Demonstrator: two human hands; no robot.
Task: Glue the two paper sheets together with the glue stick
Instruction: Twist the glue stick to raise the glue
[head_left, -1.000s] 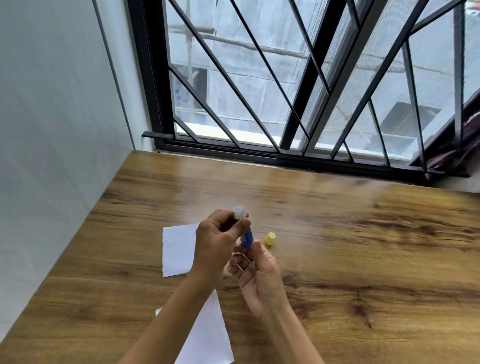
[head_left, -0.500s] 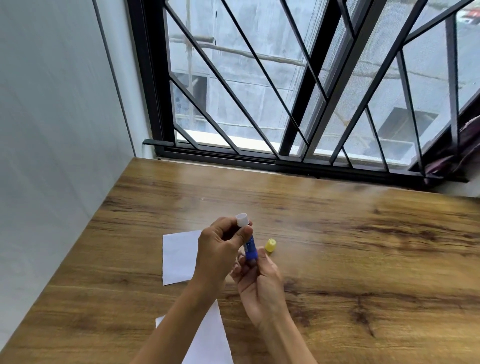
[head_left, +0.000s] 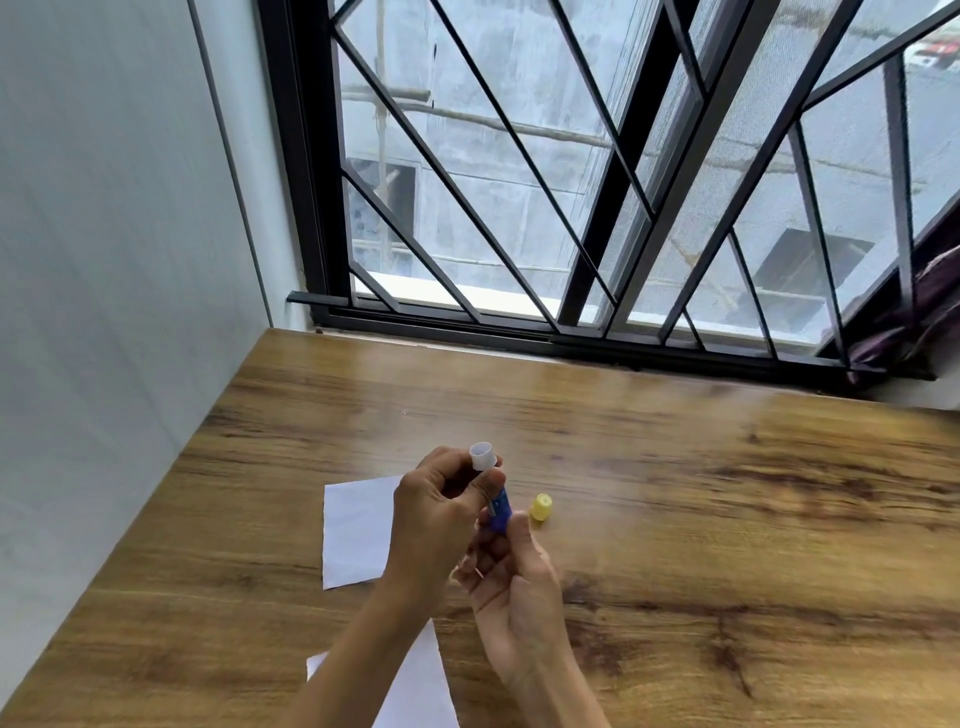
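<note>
Your left hand (head_left: 441, 514) curls its fingers and thumb round the upper part of the glue stick (head_left: 497, 512), whose white open end points up toward 12 o'clock and whose blue barrel slants down toward 5 o'clock. Your right hand (head_left: 511, 577) grips the barrel's lower end from below, palm turned up. Both hands hold it above the wooden table (head_left: 727, 545). At 3 o'clock from the stick, a small yellow cap (head_left: 541, 506) sits on the table. At 9 o'clock lies one white paper sheet (head_left: 356, 535), partly hidden behind your left hand. A second sheet (head_left: 415, 691) lies at 6 o'clock, under your left forearm. A black window grille (head_left: 597, 208) fills the 12 o'clock side.
</note>
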